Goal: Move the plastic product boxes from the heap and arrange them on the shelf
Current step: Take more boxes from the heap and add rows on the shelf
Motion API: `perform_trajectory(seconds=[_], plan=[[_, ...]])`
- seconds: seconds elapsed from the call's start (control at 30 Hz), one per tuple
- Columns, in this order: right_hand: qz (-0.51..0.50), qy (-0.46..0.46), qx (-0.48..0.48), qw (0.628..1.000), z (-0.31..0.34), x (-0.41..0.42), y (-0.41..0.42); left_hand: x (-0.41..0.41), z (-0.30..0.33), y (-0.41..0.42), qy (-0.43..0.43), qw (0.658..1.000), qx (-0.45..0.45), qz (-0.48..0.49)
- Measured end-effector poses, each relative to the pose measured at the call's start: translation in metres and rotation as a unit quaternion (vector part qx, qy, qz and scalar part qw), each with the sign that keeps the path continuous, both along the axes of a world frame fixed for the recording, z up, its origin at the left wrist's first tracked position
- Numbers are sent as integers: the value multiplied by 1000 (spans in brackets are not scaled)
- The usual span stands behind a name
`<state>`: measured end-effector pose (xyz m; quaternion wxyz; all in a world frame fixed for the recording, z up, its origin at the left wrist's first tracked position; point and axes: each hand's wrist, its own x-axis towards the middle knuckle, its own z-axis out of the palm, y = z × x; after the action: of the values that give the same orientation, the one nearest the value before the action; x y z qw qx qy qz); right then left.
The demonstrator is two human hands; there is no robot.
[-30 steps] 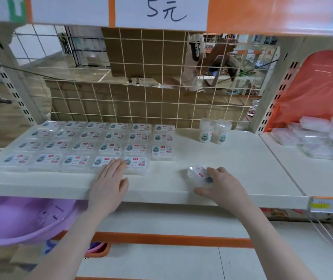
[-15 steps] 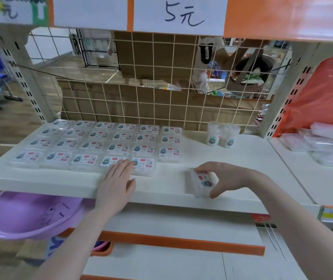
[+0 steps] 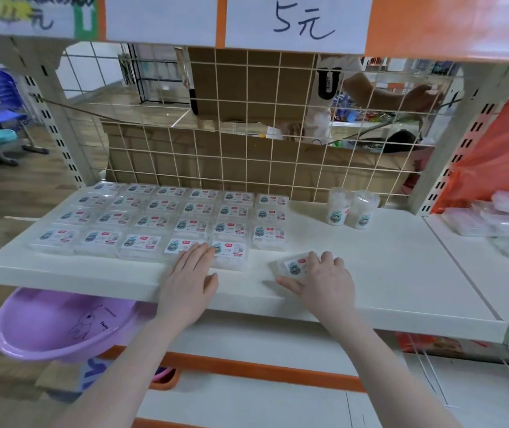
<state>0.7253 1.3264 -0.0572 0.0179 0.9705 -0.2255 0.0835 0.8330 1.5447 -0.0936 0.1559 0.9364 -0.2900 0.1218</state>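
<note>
Above shelf, sign reads "5元"; right hand grips box.

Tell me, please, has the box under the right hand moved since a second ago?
Yes. The box under the right hand has slid left along the shelf, closing the distance to the arranged boxes; a small gap remains at the front row.

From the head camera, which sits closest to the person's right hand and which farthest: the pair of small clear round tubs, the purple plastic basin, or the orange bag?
1. Pair of small clear round tubs, behind the right hand, at the shelf's back.
2. Orange bag, far right.
3. Purple plastic basin, lower left, under the shelf.
</note>
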Motion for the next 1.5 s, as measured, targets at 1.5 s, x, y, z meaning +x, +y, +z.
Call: perform_trajectory(seconds=[1.5], plan=[[-136,-186,194,954,-17,-34,12,-18,30,-16,12,997,-5,-76]])
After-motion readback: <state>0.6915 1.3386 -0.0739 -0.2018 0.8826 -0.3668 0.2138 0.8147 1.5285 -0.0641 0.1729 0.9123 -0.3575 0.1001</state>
